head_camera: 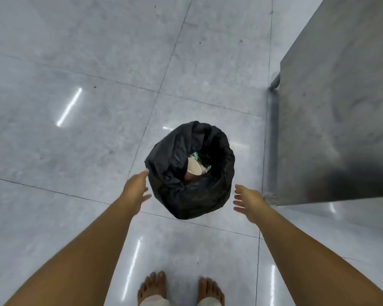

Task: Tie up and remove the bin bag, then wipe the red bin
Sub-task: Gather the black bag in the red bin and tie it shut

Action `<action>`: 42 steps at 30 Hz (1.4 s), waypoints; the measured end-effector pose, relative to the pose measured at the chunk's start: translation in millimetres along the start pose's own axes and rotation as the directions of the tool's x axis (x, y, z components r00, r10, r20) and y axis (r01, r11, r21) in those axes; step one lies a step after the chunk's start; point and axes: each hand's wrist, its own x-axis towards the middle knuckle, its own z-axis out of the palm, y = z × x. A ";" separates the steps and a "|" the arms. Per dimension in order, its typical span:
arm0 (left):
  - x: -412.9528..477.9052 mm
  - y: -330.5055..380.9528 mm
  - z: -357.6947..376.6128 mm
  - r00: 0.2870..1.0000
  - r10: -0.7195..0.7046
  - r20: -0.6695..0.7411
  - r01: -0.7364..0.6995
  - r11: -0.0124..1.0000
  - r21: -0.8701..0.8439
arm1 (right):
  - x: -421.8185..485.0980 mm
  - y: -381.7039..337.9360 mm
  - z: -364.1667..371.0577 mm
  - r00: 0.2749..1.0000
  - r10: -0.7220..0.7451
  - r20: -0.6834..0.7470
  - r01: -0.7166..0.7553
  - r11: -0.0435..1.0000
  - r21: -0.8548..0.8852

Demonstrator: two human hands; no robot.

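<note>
A black bin bag point(177, 155) lines a bin that stands on the floor in the middle of the view. The bag is folded down over the bin's outside, so no red shows. Its mouth is open, with a paper cup point(194, 167) and some green-and-white litter inside. My left hand point(136, 187) is at the bag's left side, fingers apart, fingertips next to the plastic. My right hand point(249, 200) is just right of the bag, fingers spread and apart from it. Neither hand holds anything.
A stainless steel table point(332, 107) stands close on the right, its leg point(273, 138) just beyond the bin. Glossy grey floor tiles point(75, 140) spread to the left and ahead. My bare feet point(179, 290) are at the bottom edge.
</note>
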 end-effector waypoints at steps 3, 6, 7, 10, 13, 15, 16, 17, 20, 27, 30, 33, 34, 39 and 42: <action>28.2 -2.1 21.3 0.999 -0.025 -0.034 0.025 1.000 0.007 | 32.1 -2.9 8.0 0.997 0.072 0.034 -0.073 0.996 0.045; 43.5 -18.0 37.4 0.982 -0.191 -0.004 0.191 0.981 -0.027 | 53.7 2.9 16.5 0.968 0.179 0.174 -0.210 0.962 0.177; 46.0 -26.3 39.8 0.967 -0.254 0.028 0.255 0.966 -0.047 | 58.7 7.0 18.6 0.953 0.185 0.238 -0.240 0.943 0.230; 45.0 -44.4 43.9 0.928 -0.320 0.193 0.353 0.920 -0.172 | 61.8 14.4 25.9 0.947 0.145 0.286 -0.242 0.908 0.342; 35.4 -46.4 41.7 0.925 -0.287 0.251 0.344 0.911 -0.227 | 57.2 15.4 20.5 0.979 0.131 0.156 -0.184 0.900 0.396; 33.1 -42.9 39.1 0.953 -0.288 0.093 0.299 0.943 -0.147 | 54.1 11.8 10.3 0.989 0.125 0.079 -0.147 0.899 0.412; 32.8 -41.1 36.9 0.966 -0.256 -0.038 0.252 0.964 -0.087 | 51.2 7.7 4.0 0.992 0.117 0.038 -0.122 0.908 0.401; 29.4 -37.3 33.9 0.969 -0.187 -0.162 0.187 0.982 -0.016 | 46.9 2.5 -1.7 0.994 0.106 -0.004 -0.097 0.920 0.380; 13.9 -21.0 23.2 0.939 0.122 -0.321 -0.056 0.977 0.206 | 33.3 -14.4 -14.0 0.992 0.040 -0.120 -0.001 0.950 0.312; -12.3 27.4 12.6 0.762 0.578 -0.292 -0.321 0.729 0.605 | 5.9 -66.7 -10.6 0.861 -0.320 -0.394 0.349 0.937 0.001; -2.1 44.1 11.2 0.674 0.666 -0.319 -0.340 0.663 0.667 | 10.4 -85.4 -5.3 0.809 -0.433 -0.398 0.424 0.898 -0.116; 22.3 60.3 11.2 0.750 0.595 -0.288 -0.316 0.705 0.635 | 23.4 -100.2 -3.2 0.864 -0.330 -0.381 0.331 0.941 -0.066; 33.2 65.1 12.6 0.813 0.528 -0.245 -0.288 0.731 0.619 | 31.9 -103.5 -4.3 0.896 -0.265 -0.355 0.278 0.961 -0.016; 85.6 89.8 25.6 0.996 -0.086 0.021 0.071 0.918 0.391 | 83.7 -113.4 -16.6 0.998 -0.032 -0.055 0.027 0.997 -0.073; 110.8 94.1 33.1 0.987 -0.128 0.095 0.038 0.768 0.640 | 110.5 -121.0 -14.4 0.999 -0.009 0.042 0.020 0.963 -0.270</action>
